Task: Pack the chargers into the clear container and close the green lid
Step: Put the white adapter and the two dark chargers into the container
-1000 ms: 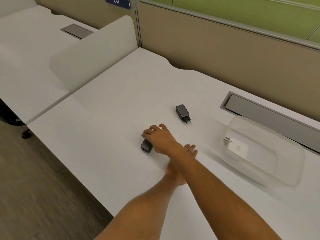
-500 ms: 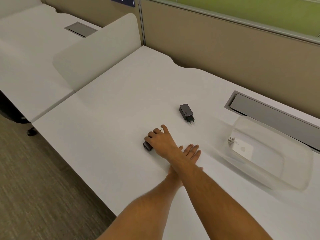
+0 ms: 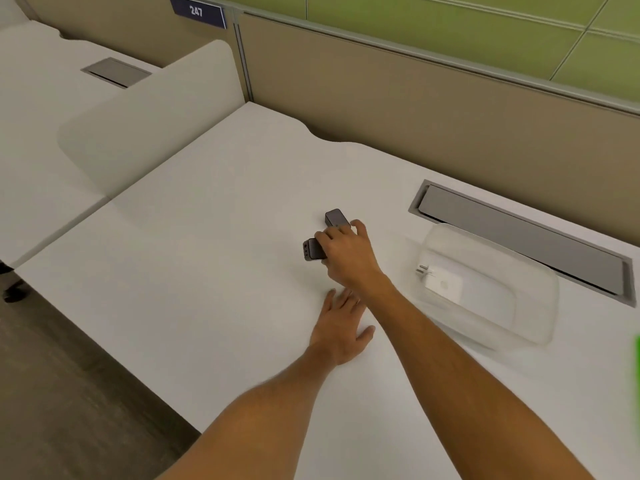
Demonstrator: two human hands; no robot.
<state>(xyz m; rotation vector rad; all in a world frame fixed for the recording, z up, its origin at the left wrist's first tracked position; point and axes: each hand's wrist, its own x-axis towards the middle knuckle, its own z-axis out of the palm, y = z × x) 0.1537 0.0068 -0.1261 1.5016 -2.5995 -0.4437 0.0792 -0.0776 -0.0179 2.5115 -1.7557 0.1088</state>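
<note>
My right hand (image 3: 348,256) grips a dark charger (image 3: 312,249) with small ports on its end, held just above the white desk (image 3: 207,258). A second dark charger (image 3: 336,218) lies on the desk right behind that hand, its near end hidden by my fingers. My left hand (image 3: 341,327) rests flat on the desk with fingers spread, holding nothing. The clear container (image 3: 491,289) stands open to the right, with a white charger (image 3: 443,284) inside it. A sliver of green (image 3: 636,351) shows at the right frame edge.
A grey cable hatch (image 3: 519,237) is sunk into the desk behind the container. A tan partition wall (image 3: 415,109) runs along the back. A white divider panel (image 3: 145,116) separates a neighbouring desk on the left. The desk's front edge drops to carpet at lower left.
My right hand closed on the near dark charger and carried it up and right, close to the second dark charger. The left hand stayed flat on the desk.
</note>
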